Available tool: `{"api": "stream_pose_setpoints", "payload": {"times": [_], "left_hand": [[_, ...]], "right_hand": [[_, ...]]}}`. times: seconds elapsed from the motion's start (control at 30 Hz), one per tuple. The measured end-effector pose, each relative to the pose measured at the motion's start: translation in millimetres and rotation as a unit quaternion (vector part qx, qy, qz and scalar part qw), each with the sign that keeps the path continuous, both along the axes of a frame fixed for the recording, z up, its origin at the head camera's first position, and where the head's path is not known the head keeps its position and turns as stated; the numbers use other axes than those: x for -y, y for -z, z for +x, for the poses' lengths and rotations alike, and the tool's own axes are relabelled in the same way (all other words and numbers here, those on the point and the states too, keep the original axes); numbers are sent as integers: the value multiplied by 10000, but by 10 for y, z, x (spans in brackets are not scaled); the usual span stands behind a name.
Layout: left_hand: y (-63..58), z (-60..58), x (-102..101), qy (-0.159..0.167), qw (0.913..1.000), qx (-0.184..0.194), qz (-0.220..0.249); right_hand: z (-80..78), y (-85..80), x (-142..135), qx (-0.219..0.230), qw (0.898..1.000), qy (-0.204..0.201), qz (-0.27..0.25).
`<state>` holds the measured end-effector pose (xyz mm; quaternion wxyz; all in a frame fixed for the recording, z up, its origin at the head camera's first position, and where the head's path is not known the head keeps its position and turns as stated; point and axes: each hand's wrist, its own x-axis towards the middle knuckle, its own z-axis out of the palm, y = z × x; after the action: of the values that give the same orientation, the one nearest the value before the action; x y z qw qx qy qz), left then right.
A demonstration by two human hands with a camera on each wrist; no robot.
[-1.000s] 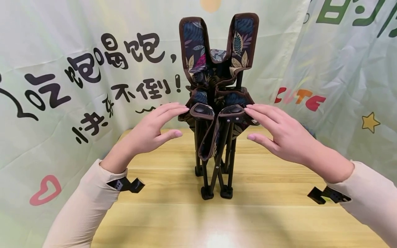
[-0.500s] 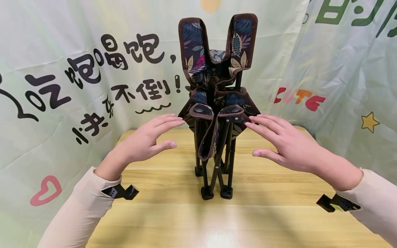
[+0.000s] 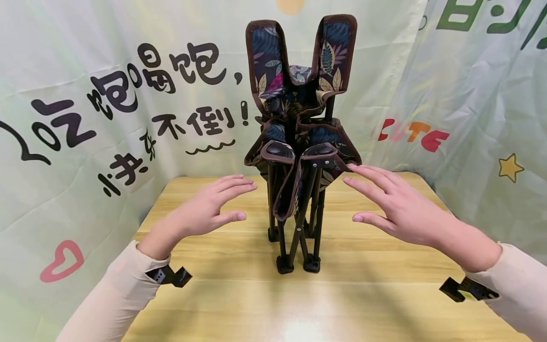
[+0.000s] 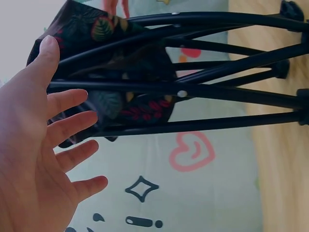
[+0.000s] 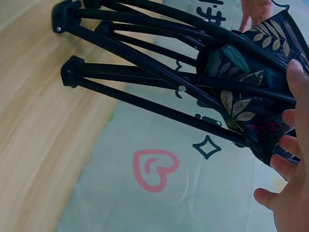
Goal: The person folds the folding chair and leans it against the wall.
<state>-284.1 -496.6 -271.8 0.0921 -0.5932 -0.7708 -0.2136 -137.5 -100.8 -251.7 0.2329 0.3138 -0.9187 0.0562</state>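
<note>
A folding camp chair (image 3: 299,166) stands upright in the middle of the head view, drawn together. Its dark fabric (image 5: 236,92) has a leaf print and brown edging. Below, black tube legs (image 4: 217,89) cross and end in black plastic feet. To the chair's left, my left hand (image 3: 205,206) hovers beside the legs, fingers spread and nearly straight, holding nothing. On the other side, my right hand (image 3: 397,209) is extended too; its fingertips reach the lower right fabric corner, and whether they touch cannot be told. Both palms face inward.
The chair stands on a light wooden table (image 3: 239,304). Pale printed curtains (image 3: 205,28) with lettering, a heart and a star hang close around the back and sides. A small black wrist camera (image 3: 171,275) is strapped over each sleeve.
Both hands have moved down from beside the front fabric corners, the right one also slightly outward. The left fingertips have come away from the fabric's edge. The chair stays in place.
</note>
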Motion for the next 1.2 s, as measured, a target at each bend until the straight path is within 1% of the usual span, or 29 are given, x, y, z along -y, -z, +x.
{"api": "stream_pose_setpoints", "payload": {"times": [0.2,0.33,0.47,0.73,1.0,1.2], "left_hand": [[129,18,8,18,9999,114,-63],[205,38,10,-10,9998,176,-94],[289,54,11,-108,9995,254,-158],[456,98,0,-292,9986,421,-155],[602,117,-39,-361,9984,398,-189],[737,142,-72,-553,9976,331,-272]], "right_hand": [[45,79,-31,20,10000,20,-62],[68,161,-49,9,9999,25,-138],[91,256,-64,15,9998,37,-193],[108,454,-78,275,9992,233,-192],[100,654,-53,410,9982,420,-96],[82,791,-12,410,9983,408,-115]]}}
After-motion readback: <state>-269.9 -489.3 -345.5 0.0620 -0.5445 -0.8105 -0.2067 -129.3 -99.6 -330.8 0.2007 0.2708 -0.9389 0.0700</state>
